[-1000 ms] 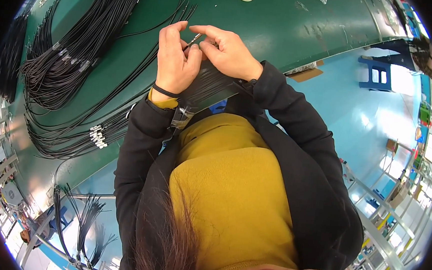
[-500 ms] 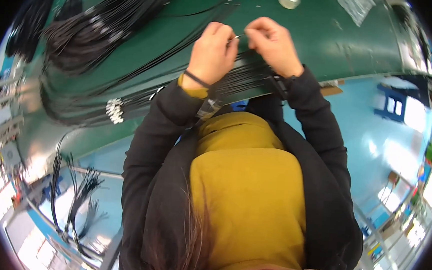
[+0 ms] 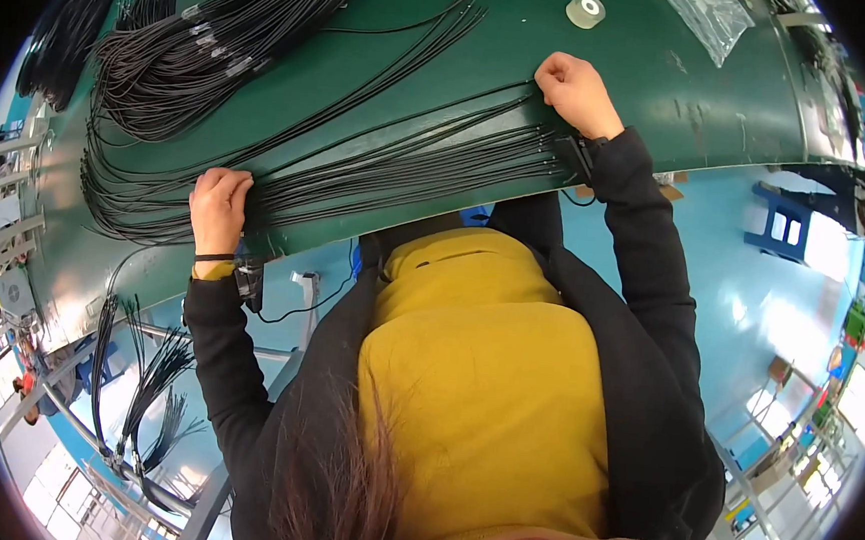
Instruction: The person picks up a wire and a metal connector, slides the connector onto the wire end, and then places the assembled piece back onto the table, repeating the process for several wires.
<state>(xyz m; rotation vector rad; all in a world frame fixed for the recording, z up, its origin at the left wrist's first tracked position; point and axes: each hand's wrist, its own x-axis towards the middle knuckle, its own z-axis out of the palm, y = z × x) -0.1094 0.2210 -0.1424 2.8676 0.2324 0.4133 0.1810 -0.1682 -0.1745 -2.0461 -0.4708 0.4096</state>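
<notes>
Long thin black cables (image 3: 389,172) lie in a loose loop across the green table in front of me, their ends pointing right. My right hand (image 3: 579,98) pinches the end of one black cable (image 3: 464,100), which stretches back to the left above the others. At the left part of the loop my left hand (image 3: 218,210) is closed, with fingertips down on the cables. What its fingers hold is hidden; the small white pieces seen there earlier are covered by this hand.
A thick bundle of black cables (image 3: 180,82) with pale bands lies at the far left. A roll of tape (image 3: 585,11) and a clear plastic bag (image 3: 709,18) sit at the back right. More black cables (image 3: 149,381) hang below the table's left front edge.
My left hand has moved from beside the right hand down and left onto the cables, covering the white pieces. My right hand has shifted slightly right and down, with a cable end in its fingers.
</notes>
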